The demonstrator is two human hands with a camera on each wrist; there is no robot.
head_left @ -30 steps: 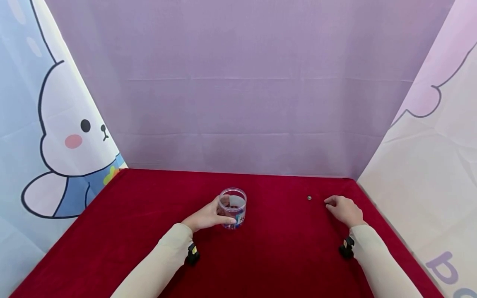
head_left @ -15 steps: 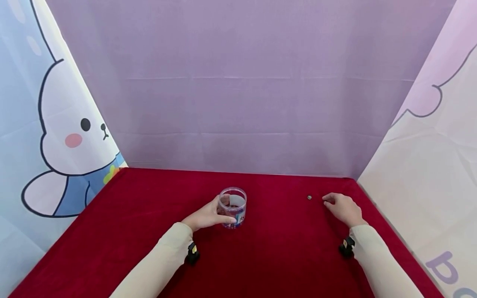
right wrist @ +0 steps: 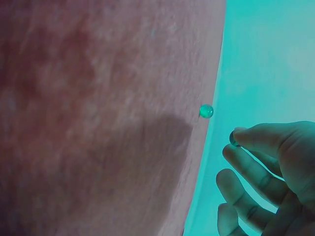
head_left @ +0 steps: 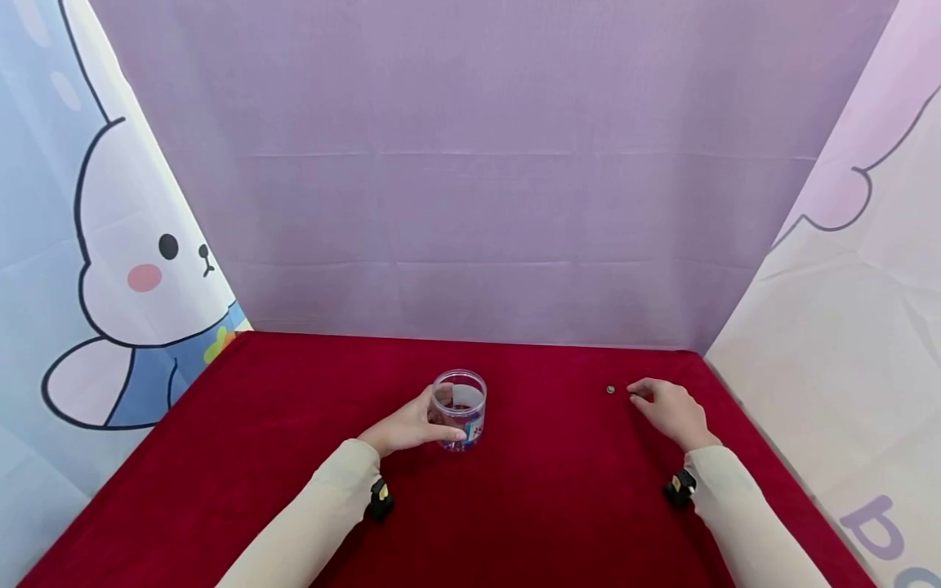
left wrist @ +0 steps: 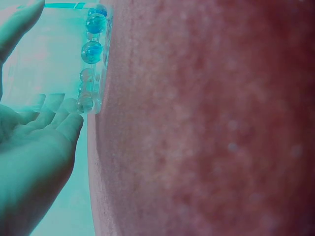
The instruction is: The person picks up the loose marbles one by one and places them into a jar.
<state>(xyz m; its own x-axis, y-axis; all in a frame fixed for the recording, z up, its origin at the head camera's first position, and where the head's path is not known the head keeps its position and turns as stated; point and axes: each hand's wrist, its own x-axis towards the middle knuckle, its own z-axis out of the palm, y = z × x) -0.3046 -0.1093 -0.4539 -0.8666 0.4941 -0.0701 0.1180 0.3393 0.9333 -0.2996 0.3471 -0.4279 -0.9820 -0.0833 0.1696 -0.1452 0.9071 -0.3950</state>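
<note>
My left hand (head_left: 408,425) grips a clear, open-topped plastic jar (head_left: 470,398), thumb on the near side and fingers round the back. Glass marbles (left wrist: 92,51) lie along the bottom of the jar in the left wrist view, some with blue inside. On the right, my right hand (head_left: 672,412) pinches a small dark marble (right wrist: 233,138) between thumb and index finger; most of it is hidden by the fingertips. Another marble, a greenish one (head_left: 611,389), rests on the cloth just left of those fingertips.
A red cloth (head_left: 544,490) covers the table. Behind it hangs a plain purple curtain (head_left: 470,204). Printed fabric walls stand at both sides, the left one (head_left: 140,245) with a cartoon animal and the right one (head_left: 867,343) mostly white.
My right hand has moved slightly left and away from me, with its fingertips nearer the marble on the cloth. My left hand and the jar have stayed in place.
</note>
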